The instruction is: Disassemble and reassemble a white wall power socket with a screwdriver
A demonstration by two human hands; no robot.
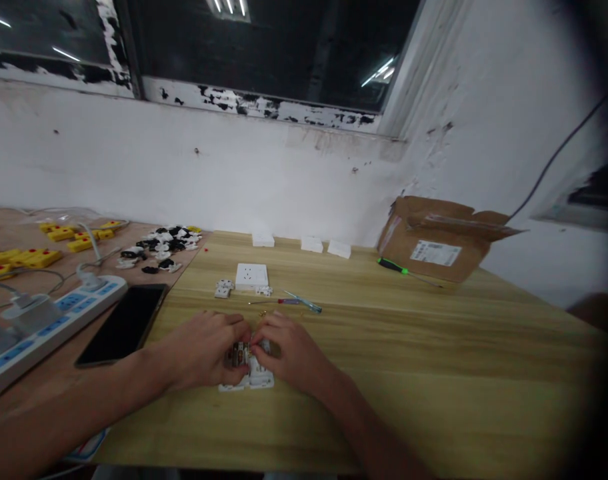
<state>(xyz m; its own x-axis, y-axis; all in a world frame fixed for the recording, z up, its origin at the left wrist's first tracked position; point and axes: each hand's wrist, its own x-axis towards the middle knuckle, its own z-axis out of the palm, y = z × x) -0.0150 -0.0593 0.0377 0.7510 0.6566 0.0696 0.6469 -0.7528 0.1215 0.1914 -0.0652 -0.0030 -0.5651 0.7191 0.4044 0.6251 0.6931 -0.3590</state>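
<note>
White plastic socket housing (262, 379), in one piece or two I cannot tell, lies on the table (434, 373) between both hands: the left hand (211, 347) grips it between thumb and fingers, while the right hand (291, 350) brings its fingertips narrowly together over it, anything pinched there being too small to make out. Just beyond are one white socket (251, 276) and two crossed screwdrivers (310, 305); farther out, three white blocks (311, 245), one green-and-black screwdriver (393, 265), one cardboard box (434, 233) and, leftward, one phone (124, 327).
</note>
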